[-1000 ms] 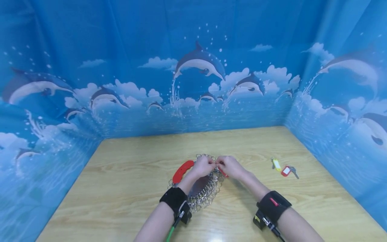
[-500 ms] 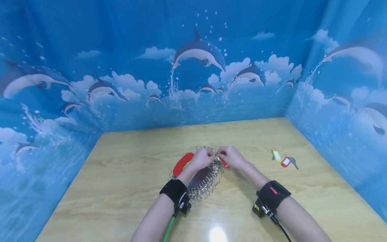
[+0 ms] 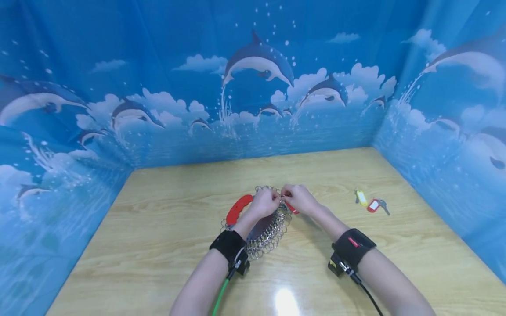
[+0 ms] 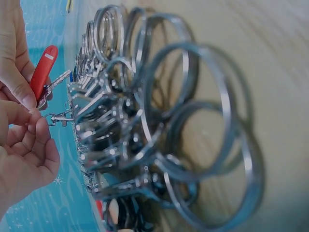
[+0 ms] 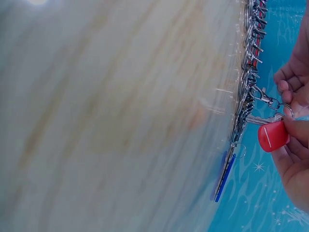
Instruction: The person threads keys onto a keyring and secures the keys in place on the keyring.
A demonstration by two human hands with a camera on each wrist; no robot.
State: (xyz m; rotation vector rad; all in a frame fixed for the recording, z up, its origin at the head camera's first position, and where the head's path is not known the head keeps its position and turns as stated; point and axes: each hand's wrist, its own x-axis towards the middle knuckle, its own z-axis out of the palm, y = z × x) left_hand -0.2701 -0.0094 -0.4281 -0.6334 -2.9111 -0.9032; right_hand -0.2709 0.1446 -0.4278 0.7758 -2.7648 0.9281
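My left hand (image 3: pixel 265 202) pinches a split ring (image 5: pixel 288 109) at the end of a swivel clasp (image 4: pixel 60 118). Beside it, fingertips almost meeting, my right hand (image 3: pixel 299 198) holds a red key tag (image 4: pixel 44 72) with a metal key (image 4: pixel 57 86) on it. Both hands work above the far edge of a round holder fringed with metal clasps and rings (image 3: pixel 264 240). The holder's dark middle is partly hidden by the left forearm, and its red curved handle (image 3: pixel 239 210) shows at the left. The pinching fingertips hide where tag and ring meet.
Two more tagged keys lie on the wooden table (image 3: pixel 166 245) at the right, one with a yellow tag (image 3: pixel 361 198), one with a red tag (image 3: pixel 373 205). A blue tag (image 5: pixel 225 178) hangs at the holder's edge. A dolphin-print curtain (image 3: pixel 178 87) encloses the table's back and sides.
The head view has tilted, so everything sits higher in it. Both hands stay together at the holder's far edge, with small finger shifts around the ring and the red tag.
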